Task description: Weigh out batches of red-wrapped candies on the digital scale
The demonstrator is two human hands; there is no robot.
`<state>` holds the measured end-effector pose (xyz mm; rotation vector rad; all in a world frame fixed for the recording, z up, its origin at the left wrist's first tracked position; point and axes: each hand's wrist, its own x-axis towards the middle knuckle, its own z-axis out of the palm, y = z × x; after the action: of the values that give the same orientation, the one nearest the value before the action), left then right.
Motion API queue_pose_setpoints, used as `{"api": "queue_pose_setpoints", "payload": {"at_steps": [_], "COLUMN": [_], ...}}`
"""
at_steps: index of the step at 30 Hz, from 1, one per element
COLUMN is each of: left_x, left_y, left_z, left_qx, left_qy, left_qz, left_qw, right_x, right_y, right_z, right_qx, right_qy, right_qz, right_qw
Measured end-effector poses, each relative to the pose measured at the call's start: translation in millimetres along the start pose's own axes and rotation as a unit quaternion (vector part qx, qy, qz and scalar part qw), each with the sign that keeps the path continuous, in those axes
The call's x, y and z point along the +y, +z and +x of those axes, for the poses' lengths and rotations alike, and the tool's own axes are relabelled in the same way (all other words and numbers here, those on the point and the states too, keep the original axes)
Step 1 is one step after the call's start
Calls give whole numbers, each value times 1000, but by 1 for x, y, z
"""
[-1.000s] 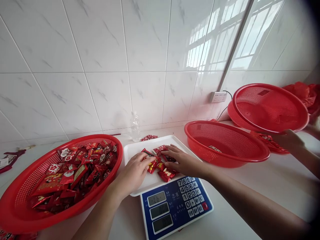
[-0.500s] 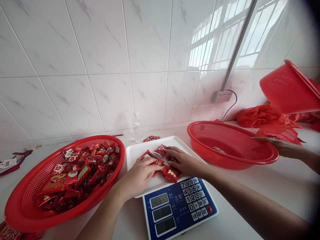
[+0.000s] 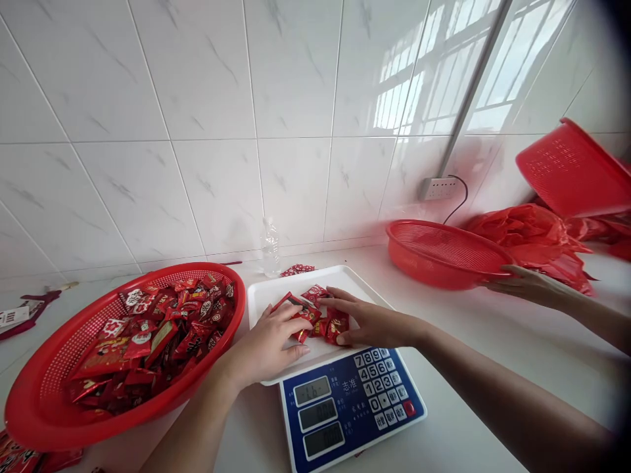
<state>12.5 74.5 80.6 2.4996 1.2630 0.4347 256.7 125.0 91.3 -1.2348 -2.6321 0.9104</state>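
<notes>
Several small red snack packets (image 3: 336, 325) lie together on the white tray (image 3: 365, 282) of a digital scale (image 3: 352, 407). My left hand (image 3: 279, 338) rests against their left side, fingers spread over a packet and thumb apart. From the right, my right hand (image 3: 369, 320) curls its fingers and thumb around packets, partly covering them. Left of the scale stands a red perforated basket (image 3: 39, 394) holding many red and brown wrapped snacks (image 3: 162, 335). The scale's keypad and displays face me.
Another person's hand (image 3: 522, 282) grips a red basket (image 3: 444, 263) at the right. A second red basket (image 3: 566, 174) is tilted above red plastic bags (image 3: 527, 230). Behind the tray stand a clear bottle (image 3: 270, 248) and a red patterned packet (image 3: 297, 269). A socket strip (image 3: 438, 188) is on the wall.
The other person's basket has moved back, away from the scale. My left fingers have spread, and my right hand has shifted slightly, its thumb now showing beside the packets.
</notes>
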Motion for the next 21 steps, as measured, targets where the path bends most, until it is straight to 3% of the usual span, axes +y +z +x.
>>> {"api": "queue_pose_setpoints", "payload": {"at_steps": [7, 12, 15, 18, 21], "left_x": [0, 1, -3, -9, -12], "left_y": [1, 4, 3, 1, -3], "left_z": [0, 1, 2, 3, 3], "left_qx": [18, 68, 123, 206, 247], "left_qy": [15, -51, -83, -73, -61], "left_qz": [-12, -65, -105, -152, -175], "left_qw": [1000, 994, 983, 964, 951], "right_x": [3, -18, -24, -25, -22], "right_y": [-4, 15, 26, 33, 36], "right_z": [19, 35, 45, 49, 50], "right_qx": [-3, 33, 52, 75, 101], "right_qy": [-23, -42, -58, -71, -92], "right_qz": [-4, -80, -107, -127, -142], "right_qw": [1000, 995, 991, 986, 980]}}
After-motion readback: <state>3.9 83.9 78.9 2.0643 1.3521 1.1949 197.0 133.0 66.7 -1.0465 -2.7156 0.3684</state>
